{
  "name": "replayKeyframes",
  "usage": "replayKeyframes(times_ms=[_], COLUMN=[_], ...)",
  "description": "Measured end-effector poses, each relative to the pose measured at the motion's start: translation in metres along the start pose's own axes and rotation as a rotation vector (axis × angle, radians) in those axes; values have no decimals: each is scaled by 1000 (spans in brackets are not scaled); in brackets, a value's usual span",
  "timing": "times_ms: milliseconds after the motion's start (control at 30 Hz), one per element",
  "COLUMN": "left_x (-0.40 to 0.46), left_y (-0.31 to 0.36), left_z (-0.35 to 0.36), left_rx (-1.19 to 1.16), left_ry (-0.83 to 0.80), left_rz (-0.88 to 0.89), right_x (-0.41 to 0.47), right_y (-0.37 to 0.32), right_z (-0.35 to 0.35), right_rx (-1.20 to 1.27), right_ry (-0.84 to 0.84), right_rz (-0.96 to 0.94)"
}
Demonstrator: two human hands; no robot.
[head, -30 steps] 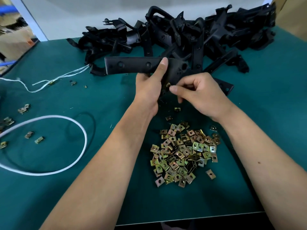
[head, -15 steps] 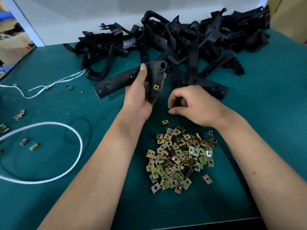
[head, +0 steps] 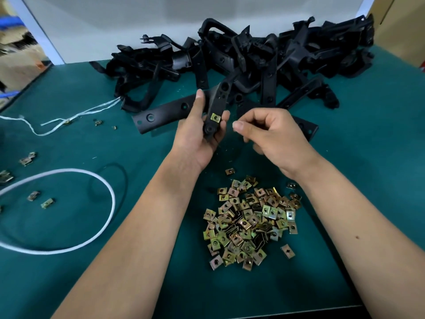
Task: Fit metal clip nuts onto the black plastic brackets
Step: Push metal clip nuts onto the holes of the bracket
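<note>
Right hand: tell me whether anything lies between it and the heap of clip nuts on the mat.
Nothing visible does. The right hand hangs above the green mat, fingers curled, and the heap of clip nuts lies just nearer the person, with only bare mat and one stray nut between them. The left hand grips the bracket off to the side.

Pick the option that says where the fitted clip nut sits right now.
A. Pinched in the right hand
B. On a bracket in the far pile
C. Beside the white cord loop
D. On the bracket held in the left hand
D: the brass-coloured clip nut sits on the black bracket gripped by the left hand.
</note>
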State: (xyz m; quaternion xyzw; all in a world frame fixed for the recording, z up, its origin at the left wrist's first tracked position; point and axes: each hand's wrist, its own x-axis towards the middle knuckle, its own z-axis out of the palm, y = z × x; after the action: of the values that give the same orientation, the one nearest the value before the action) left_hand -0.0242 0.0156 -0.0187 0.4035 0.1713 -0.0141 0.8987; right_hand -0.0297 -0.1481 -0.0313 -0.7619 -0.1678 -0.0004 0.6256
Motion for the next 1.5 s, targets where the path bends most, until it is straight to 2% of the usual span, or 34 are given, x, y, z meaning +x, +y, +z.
replayKeyframes(times_ms=[300,433,567,700,967,1133,1500], left_x=[-1,-2,-3,-5,-7,-5,-5], left_y=[1,-1,-4,-8,-15,-12,-14], left_z=[1,1,2,5,7,6,6], left_rx=[102,109,140,176,200,125,177], left_ry=[19,0,-39,-77,-102,-89,-90], left_rz=[9,13,28,38,48,4,18], right_x=[-1,-1,0,1,2,2,2], right_y=[-4,-4,-3,-2,0,-1,-2], right_z=[0,-3,-1,3,4,4,4], right_rx=[277,433,406,401,451,480,439], right_ry=[119,101,161,224,236,256,265], right_rz=[80,90,19,31,57,60,66])
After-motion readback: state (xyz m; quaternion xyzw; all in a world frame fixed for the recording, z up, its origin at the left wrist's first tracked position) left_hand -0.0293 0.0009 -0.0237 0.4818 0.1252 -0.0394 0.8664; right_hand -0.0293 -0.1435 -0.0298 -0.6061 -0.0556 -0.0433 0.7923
